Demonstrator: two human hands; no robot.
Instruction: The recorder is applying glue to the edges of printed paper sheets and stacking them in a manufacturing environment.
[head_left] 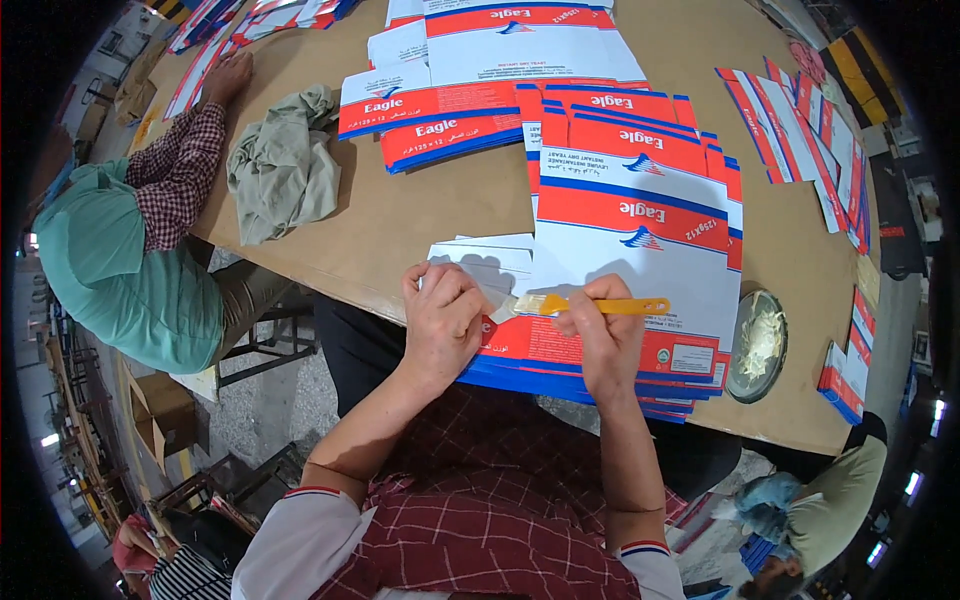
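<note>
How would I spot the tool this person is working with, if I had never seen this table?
Start at the big brown wooden table and find the fanned stack of flat red, white and blue cardboard cartons at its near edge. Over the stack's lower left corner, the right hand holds a small brush with a flat yellow plastic handle. It is the only yellow thing lying on the cartons.

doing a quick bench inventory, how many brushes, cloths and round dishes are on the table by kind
yellow-handled brush: 1, held in the right hand
crumpled grey-green cloth: 1
round metal dish: 1
total: 3
The flat printed cartons overlap in stacks, so they cannot be counted; the left hand presses on them.
</note>
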